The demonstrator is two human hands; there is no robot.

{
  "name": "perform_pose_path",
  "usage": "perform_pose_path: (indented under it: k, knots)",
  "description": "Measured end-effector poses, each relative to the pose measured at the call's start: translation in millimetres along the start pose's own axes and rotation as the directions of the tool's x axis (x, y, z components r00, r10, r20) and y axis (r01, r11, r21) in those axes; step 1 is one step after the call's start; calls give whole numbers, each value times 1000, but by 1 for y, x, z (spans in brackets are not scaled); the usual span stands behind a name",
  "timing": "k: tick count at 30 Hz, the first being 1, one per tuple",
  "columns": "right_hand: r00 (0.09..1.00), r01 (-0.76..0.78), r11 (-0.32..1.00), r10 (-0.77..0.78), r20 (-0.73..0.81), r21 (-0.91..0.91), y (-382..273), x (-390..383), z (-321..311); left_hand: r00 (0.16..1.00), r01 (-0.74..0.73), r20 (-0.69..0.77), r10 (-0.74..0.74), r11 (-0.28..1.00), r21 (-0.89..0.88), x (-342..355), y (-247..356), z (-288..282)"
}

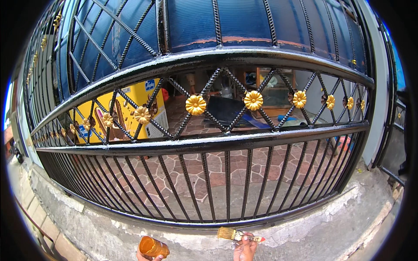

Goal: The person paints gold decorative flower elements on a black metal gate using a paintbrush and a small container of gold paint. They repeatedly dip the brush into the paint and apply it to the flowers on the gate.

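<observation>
At the lower edge, my left hand (pixel 143 256) grips a small cup (pixel 154 247) coated in ochre-gold paint. My right hand (pixel 244 249) holds a flat paintbrush (pixel 228 233) with gold-stained bristles, tilted sideways below the bottom rail. In front of me stands a black metal gate (pixel 261 143) with twisted bars and a row of diamond shapes. Flower ornaments (pixel 195 104) along this row are gold. Both hands are only partly visible.
Behind the bars are a yellow chest freezer (pixel 153 132), a blue panel (pixel 191 24), a glass cabinet (pixel 271 82) and reddish stone-patterned floor (pixel 195 182). A cracked concrete ledge (pixel 305 235) runs along the gate's foot. A grey pillar (pixel 373 135) stands at the right.
</observation>
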State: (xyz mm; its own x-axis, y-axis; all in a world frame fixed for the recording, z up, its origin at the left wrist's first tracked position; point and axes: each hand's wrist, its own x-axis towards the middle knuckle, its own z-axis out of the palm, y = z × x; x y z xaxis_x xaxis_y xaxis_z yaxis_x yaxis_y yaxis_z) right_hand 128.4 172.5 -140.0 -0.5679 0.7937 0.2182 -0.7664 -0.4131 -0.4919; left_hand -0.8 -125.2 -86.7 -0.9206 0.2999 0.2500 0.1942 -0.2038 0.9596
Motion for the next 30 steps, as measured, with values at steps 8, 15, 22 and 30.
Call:
perform_pose_path:
  k: [8,15,22,30]
  knots:
    - [887,-454,891,453,-89,2,109,-30,-14,995,39,-102,-25,989,141,-9,-14,-52]
    - [796,-605,796,604,-47,-29,136,-25,-27,970,130,-227,-86,974,184,-23,-29,-88]
    - [726,-688,725,686,-43,-30,148,-22,-41,946,180,-293,-137,976,125,-43,-23,-89]
    - [704,-709,705,709,-32,25,166,-30,-56,972,90,-224,-76,995,52,-49,-17,-99]
